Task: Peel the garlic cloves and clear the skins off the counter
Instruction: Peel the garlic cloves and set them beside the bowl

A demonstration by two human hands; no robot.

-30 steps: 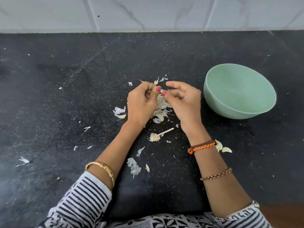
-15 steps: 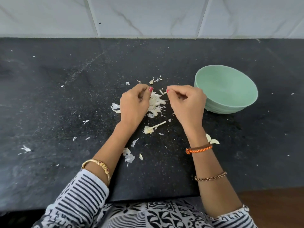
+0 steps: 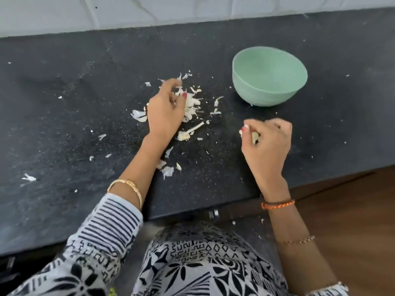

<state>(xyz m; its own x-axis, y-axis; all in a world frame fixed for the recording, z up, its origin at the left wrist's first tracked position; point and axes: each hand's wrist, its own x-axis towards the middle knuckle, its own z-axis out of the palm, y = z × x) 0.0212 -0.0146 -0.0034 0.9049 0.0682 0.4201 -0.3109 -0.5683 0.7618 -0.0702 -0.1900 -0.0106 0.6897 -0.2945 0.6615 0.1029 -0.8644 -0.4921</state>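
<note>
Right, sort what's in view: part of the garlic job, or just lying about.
Job:
garlic skins
garlic stem
garlic clove in right hand
left hand
green bowl
counter

Lying about:
nothing that shows here

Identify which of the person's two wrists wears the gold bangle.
The left wrist: a gold bangle sits above the striped sleeve; the right wears an orange braided band.

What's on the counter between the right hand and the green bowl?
In the head view, only bare black counter with tiny white specks lies between the right hand and the green bowl; the skin pile sits by the left hand.
</note>
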